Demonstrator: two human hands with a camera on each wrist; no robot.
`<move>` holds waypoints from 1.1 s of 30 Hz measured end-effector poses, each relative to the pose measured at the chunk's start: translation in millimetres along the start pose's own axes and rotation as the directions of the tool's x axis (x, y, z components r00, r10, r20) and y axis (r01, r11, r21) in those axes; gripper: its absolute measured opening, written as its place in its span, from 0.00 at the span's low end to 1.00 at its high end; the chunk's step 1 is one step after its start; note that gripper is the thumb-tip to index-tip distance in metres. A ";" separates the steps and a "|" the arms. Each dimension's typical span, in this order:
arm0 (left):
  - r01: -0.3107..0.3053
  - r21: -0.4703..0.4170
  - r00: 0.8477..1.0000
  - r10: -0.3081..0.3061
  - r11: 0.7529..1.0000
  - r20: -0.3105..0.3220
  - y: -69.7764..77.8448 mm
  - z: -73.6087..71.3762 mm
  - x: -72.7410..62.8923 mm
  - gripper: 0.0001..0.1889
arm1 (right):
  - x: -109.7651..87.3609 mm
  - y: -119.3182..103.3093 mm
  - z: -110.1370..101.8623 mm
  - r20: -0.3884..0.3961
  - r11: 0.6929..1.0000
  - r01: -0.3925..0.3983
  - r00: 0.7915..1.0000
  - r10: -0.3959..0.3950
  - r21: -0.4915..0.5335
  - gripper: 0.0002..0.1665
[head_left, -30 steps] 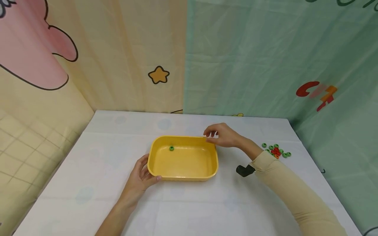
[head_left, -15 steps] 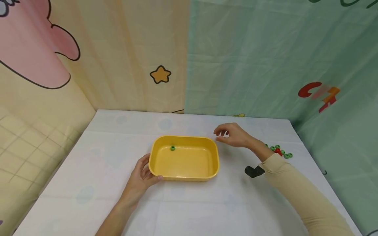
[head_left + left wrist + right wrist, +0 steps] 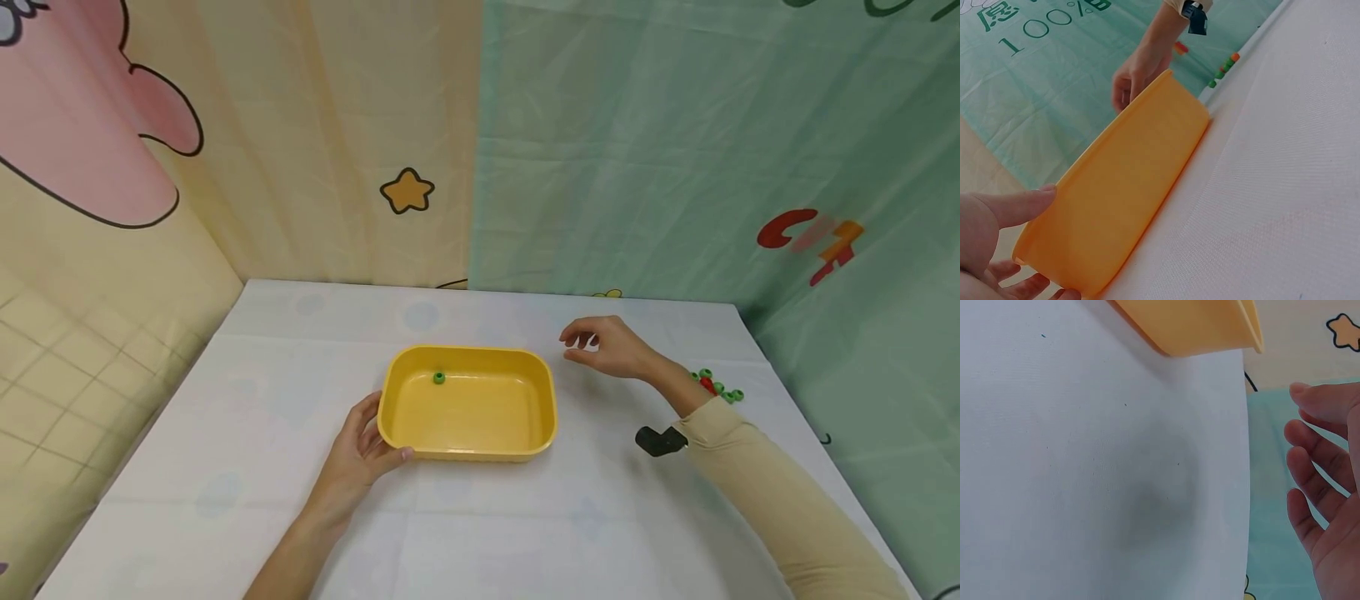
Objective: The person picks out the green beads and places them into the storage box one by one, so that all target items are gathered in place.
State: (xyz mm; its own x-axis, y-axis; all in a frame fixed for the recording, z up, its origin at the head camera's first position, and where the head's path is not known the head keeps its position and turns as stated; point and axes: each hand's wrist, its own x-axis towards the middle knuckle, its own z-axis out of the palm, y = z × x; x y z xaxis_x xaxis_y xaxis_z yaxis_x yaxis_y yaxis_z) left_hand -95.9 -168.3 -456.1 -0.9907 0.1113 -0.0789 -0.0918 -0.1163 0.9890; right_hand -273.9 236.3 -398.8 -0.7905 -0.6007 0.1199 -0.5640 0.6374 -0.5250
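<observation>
My left hand [image 3: 358, 450] holds the near left corner of a shallow yellow plastic tray [image 3: 468, 455]. In the left wrist view its thumb lies on the rim of the tray [image 3: 1116, 181], with the other fingers round the end wall. One small green bead [image 3: 438, 377] lies inside the tray, towards the back left. To the right of the tray, apart from it, my right hand [image 3: 606, 346] hovers over the table. Its fingers are loosely bent, and the right wrist view shows nothing held in that hand [image 3: 1335, 481].
A cluster of green and red beads [image 3: 718, 388] lies on the table at the right, partly hidden by my right forearm. Beneath everything is a white cloth [image 3: 480, 533]. Printed curtains [image 3: 600, 150] hang behind the table. A black device [image 3: 660, 442] sits at my right wrist.
My right hand has moved right, from the tray's far right corner to a place beside it. My forearm covers more of the beads. The left hand and the tray have stayed put.
</observation>
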 end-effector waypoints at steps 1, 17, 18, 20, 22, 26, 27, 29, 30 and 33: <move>0.001 0.001 1.000 -0.001 1.000 0.000 0.0 0.0 -0.2 0.50 | -1.4 0.5 -0.6 -0.003 1.000 -0.006 1.000 0.006 -0.001 0.13; 0.001 0.010 1.000 -0.001 1.000 0.003 1.4 0.6 -0.4 0.50 | -27.3 18.4 -13.9 -0.065 0.996 -0.089 0.994 0.090 0.020 0.13; 0.003 0.009 1.000 -0.003 1.000 0.003 1.4 0.8 -0.5 0.50 | -29.6 19.9 -15.4 -0.071 0.995 -0.094 0.993 0.095 0.019 0.13; 0.004 0.007 1.000 -0.004 1.000 0.005 1.3 1.0 -0.8 0.50 | -34.0 22.2 -18.4 -0.078 0.994 -0.106 0.991 0.107 0.011 0.13; 0.002 0.008 1.000 -0.002 1.000 0.004 1.1 1.0 -0.8 0.50 | -38.1 24.4 -21.7 -0.084 0.993 -0.114 0.990 0.114 -0.003 0.13; 0.002 0.008 1.000 -0.002 1.000 0.004 0.5 0.8 -0.4 0.50 | -46.6 29.4 -27.4 -0.102 0.991 -0.132 0.986 0.129 -0.017 0.13; 0.002 0.006 1.000 -0.002 1.000 0.004 0.2 0.6 -0.2 0.50 | -48.8 30.8 -28.7 -0.109 0.991 -0.132 0.986 0.129 -0.020 0.13; 0.002 0.003 1.000 -0.002 1.000 0.005 -0.4 0.3 0.0 0.50 | -53.3 34.1 -30.5 -0.122 0.990 -0.139 0.983 0.136 -0.024 0.12; 0.002 0.000 1.000 -0.002 1.000 0.006 -0.5 0.2 0.0 0.50 | -55.6 35.6 -31.1 -0.128 0.990 -0.141 0.982 0.137 -0.025 0.12; 0.001 -0.002 1.000 -0.001 1.000 0.004 -0.6 0.1 -0.1 0.50 | -62.4 40.0 -33.0 -0.137 0.989 -0.144 0.981 0.139 -0.032 0.12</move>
State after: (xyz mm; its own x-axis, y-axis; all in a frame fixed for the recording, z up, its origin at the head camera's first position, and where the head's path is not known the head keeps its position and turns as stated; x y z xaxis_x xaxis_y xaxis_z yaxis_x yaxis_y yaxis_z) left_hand -95.8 -168.1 -456.7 -0.9902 0.1154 -0.0791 -0.0927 -0.1181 0.9887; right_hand -255.0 315.2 -399.5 -0.8863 -0.4346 0.1601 -0.4513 0.7327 -0.5093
